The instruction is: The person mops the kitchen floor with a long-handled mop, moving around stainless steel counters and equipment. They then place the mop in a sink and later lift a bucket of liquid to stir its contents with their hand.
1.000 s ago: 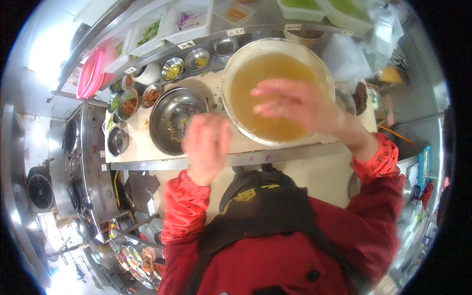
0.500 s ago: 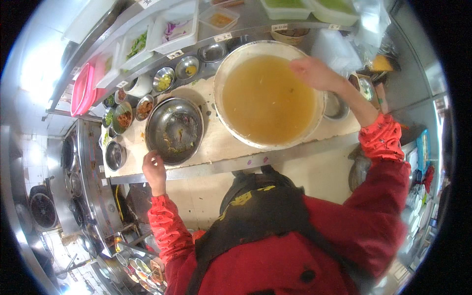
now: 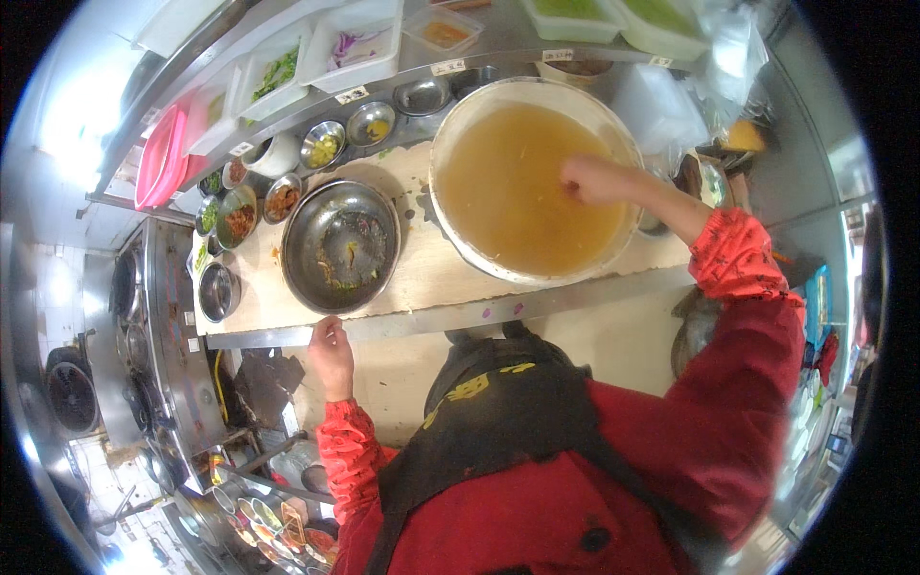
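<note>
— Yellow soup fills the big basin (image 3: 460, 144) on the desk (image 3: 422, 273). Do you see it?

— Yes. The basin is white and round. It sits on the right part of the desk, close to the front edge.

— Where is the right hand (image 3: 589, 179)?

— It is over the soup, on the right side of the basin. The fingers are curled in, like a loose fist. I cannot tell if it holds something, and I cannot tell if it is in the soup or just above it.

— And the left hand (image 3: 329, 343)?

— It is down at the front edge of the desk, just below the metal bowl (image 3: 340, 247). The fingers bend over the edge and touch it. It holds nothing that I can see.

— What is in the metal bowl?

— Only some little bits of food stuck to the bottom. The bowl stands just left of the basin, and the two are near but not touching.

— What else is on the desk?

— A small metal bowl (image 3: 218, 291) sits at the far left. Little bowls (image 3: 323, 144) with green, red and yellow food stand in a row behind. White tubs (image 3: 356, 43) with cut greens and purple bits are on the shelf above them. A pink tray (image 3: 158, 158) leans at the left end.

— What does the person wear?

— Red sleeves (image 3: 738, 264) with small dots, and a dark apron (image 3: 508, 402).
</note>
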Demonstrator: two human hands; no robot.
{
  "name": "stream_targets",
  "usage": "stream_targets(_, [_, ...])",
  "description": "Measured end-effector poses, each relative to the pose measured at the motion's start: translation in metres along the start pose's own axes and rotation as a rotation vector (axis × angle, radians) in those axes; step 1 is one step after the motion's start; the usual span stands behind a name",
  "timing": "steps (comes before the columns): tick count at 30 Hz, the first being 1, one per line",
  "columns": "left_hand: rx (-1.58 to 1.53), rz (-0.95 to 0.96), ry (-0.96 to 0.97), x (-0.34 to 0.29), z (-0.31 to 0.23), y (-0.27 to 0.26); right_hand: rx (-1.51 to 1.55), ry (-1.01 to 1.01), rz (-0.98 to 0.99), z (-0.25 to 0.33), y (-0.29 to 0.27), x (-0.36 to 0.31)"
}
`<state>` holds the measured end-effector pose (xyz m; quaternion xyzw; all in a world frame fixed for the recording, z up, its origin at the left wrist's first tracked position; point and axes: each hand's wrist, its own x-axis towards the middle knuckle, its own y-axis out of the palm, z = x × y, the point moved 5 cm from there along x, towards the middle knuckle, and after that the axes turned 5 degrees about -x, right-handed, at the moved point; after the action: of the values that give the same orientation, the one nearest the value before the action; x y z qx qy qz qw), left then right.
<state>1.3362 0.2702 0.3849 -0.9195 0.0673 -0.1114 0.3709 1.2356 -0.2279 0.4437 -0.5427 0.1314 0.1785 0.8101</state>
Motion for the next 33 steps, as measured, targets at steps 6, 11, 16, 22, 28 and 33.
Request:
stream_targets(6, [-0.092, 0.064, -0.039, -0.017, -0.025, 0.013, 0.786, 0.048, -0.082, 0.016, -0.038, -0.020])
stream_targets(11, [-0.258, 0.033, 0.212, 0.000, -0.122, 0.016, 1.335, -0.040, -0.078, 0.052, -0.055, -0.020])
stream_targets(16, [-0.247, 0.007, 0.722, 0.011, -0.259, 0.031, 1.610, -0.145, 0.032, 0.103, -0.054, -0.012])
stream_targets(22, [-0.173, 0.024, 0.892, 0.011, -0.316, 0.043, 1.645, -0.239, -0.010, 0.138, -0.058, -0.028])
stream_targets(28, [-0.099, 0.039, 0.974, 0.014, -0.313, 0.044, 1.525, -0.239, -0.025, 0.145, -0.052, -0.028])
stream_targets(33, [-0.132, -0.045, 0.909, 0.021, -0.277, 0.012, 1.325, -0.280, -0.149, 0.125, -0.061, -0.026])
